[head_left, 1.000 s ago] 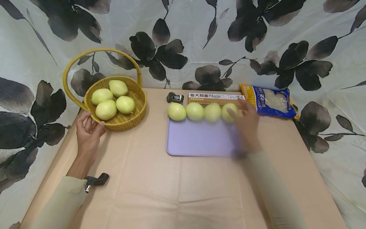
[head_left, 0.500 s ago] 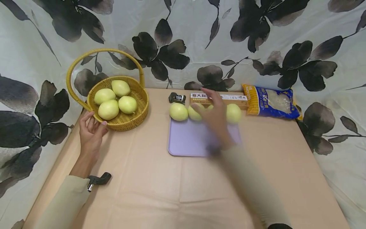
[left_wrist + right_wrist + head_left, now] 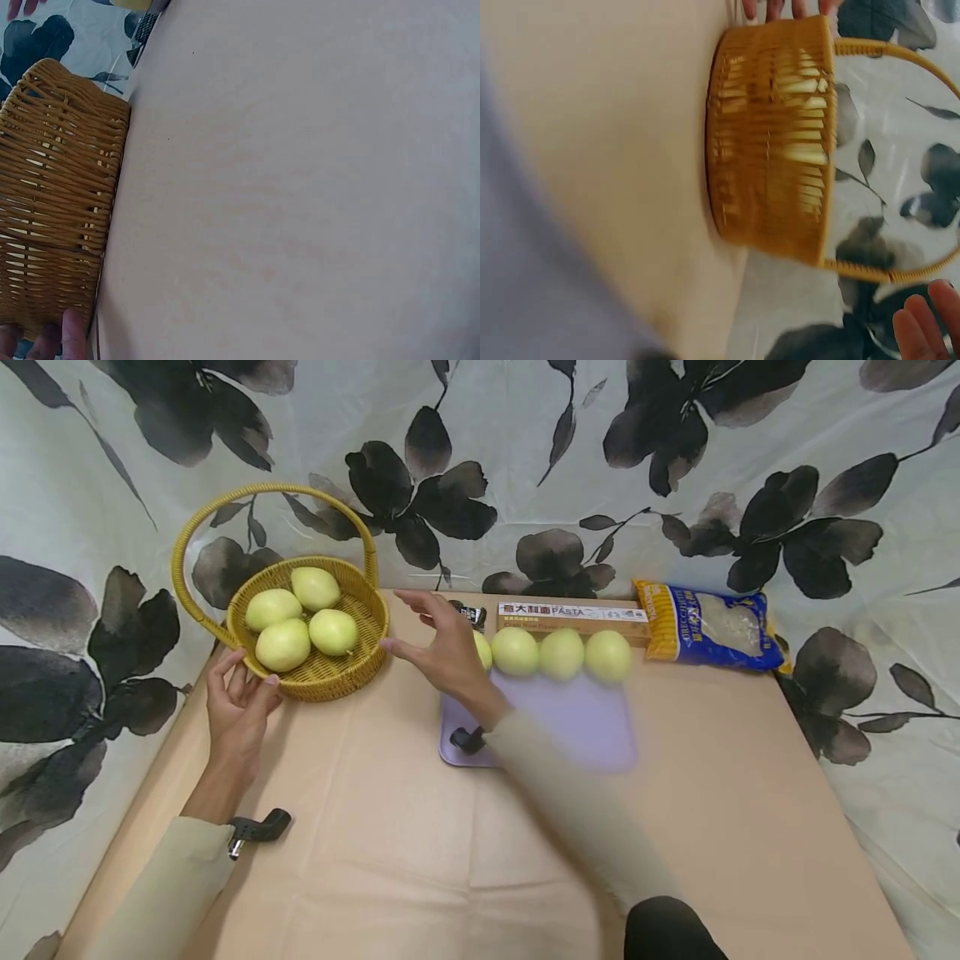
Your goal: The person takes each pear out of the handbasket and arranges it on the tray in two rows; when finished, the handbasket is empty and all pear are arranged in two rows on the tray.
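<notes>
A yellow wicker basket (image 3: 322,689) with a tall arched handle stands at the left, several smooth pale green fruits (image 3: 282,645) in it. My left hand (image 3: 238,710) rests its fingertips and thumb against the outside of its near left wall; in the left wrist view, fingers (image 3: 73,334) lie on the weave. Reaching across from the right, my right hand (image 3: 450,652) is empty, thumb and fingers spread toward the basket's right rim. Behind it, several more of these fruits (image 3: 562,654) sit in a row along the far side of a lilac tray (image 3: 555,727); the hand partly covers the leftmost.
Behind the row lie a pasta box (image 3: 573,614) and a small black packet (image 3: 472,614), partly hidden by the right hand. A blue and yellow pasta bag (image 3: 712,627) lies at the back right. A floral curtain (image 3: 540,460) hangs behind the table (image 3: 375,827).
My right hand has swept left from the right end of the fruit row, across the tray, to beside the basket. The left hand stays at the basket; the fruits keep their places.
</notes>
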A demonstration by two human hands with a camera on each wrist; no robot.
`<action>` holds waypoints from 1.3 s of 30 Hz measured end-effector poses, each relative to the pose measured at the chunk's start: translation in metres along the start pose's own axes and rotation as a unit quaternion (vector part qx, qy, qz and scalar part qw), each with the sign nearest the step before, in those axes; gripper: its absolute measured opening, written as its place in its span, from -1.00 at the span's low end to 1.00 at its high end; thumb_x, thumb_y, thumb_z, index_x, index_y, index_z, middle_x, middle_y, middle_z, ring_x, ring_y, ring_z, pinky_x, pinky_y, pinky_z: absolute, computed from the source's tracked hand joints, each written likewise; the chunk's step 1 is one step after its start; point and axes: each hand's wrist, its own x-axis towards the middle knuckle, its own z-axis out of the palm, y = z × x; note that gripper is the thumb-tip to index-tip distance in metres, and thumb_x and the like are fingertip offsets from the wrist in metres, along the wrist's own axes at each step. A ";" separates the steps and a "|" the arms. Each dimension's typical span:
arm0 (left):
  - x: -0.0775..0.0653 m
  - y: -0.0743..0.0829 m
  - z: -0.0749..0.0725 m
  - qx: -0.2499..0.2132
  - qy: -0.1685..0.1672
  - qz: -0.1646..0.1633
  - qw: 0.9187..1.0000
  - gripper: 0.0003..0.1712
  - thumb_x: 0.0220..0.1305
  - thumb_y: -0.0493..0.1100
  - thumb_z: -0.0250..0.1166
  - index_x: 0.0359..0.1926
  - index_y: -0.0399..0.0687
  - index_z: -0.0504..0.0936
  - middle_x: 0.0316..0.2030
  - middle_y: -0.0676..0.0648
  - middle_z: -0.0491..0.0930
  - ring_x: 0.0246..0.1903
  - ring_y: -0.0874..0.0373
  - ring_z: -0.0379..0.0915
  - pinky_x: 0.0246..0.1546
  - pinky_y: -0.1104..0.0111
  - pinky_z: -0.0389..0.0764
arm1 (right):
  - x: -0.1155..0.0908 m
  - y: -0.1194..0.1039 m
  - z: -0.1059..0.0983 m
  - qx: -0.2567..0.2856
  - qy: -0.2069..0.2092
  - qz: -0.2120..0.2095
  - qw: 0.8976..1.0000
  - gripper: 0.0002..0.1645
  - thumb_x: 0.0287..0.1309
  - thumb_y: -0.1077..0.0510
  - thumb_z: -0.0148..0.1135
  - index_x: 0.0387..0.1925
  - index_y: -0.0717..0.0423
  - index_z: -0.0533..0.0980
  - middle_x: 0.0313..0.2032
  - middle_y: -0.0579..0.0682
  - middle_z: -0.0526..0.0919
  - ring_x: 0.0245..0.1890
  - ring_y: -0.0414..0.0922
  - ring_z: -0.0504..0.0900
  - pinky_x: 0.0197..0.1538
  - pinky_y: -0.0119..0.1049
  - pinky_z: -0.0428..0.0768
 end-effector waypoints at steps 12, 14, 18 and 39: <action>-0.001 0.000 -0.002 0.001 -0.007 0.009 1.000 -0.22 0.53 -0.31 0.27 0.56 0.27 0.13 0.73 0.08 -0.04 0.63 0.11 0.13 -0.06 0.63 0.68 | 0.038 -0.005 0.067 -0.076 -0.122 0.038 0.989 -0.13 0.19 -0.15 0.59 0.47 -0.12 0.45 0.42 -0.15 0.57 0.43 -0.18 0.49 0.48 -0.38 0.41; -0.001 0.000 -0.002 0.005 -0.009 0.009 1.000 -0.22 0.53 -0.30 0.26 0.56 0.28 0.12 0.73 0.08 -0.05 0.63 0.11 0.12 -0.04 0.63 0.67 | 0.043 -0.004 0.076 -0.100 -0.135 0.033 0.985 -0.13 0.20 -0.16 0.58 0.48 -0.13 0.44 0.44 -0.15 0.55 0.46 -0.17 0.47 0.51 -0.35 0.37; -0.001 0.000 -0.002 0.006 -0.011 0.011 1.000 -0.22 0.53 -0.29 0.26 0.56 0.27 0.11 0.73 0.08 -0.06 0.64 0.10 0.10 -0.02 0.63 0.67 | 0.054 -0.003 0.092 -0.139 -0.152 0.028 0.978 -0.13 0.22 -0.16 0.56 0.49 -0.11 0.44 0.43 -0.14 0.56 0.45 -0.17 0.47 0.54 -0.37 0.31; -0.003 -0.003 0.000 0.001 -0.003 0.008 1.000 -0.24 0.51 -0.28 0.30 0.53 0.28 0.17 0.72 0.06 0.01 0.59 0.13 0.19 -0.09 0.62 0.67 | 0.064 -0.007 0.126 -0.314 -0.139 0.139 0.929 -0.25 0.13 -0.31 0.57 0.34 -0.41 0.54 0.13 -0.22 0.69 0.13 -0.21 0.59 0.02 -0.28 0.67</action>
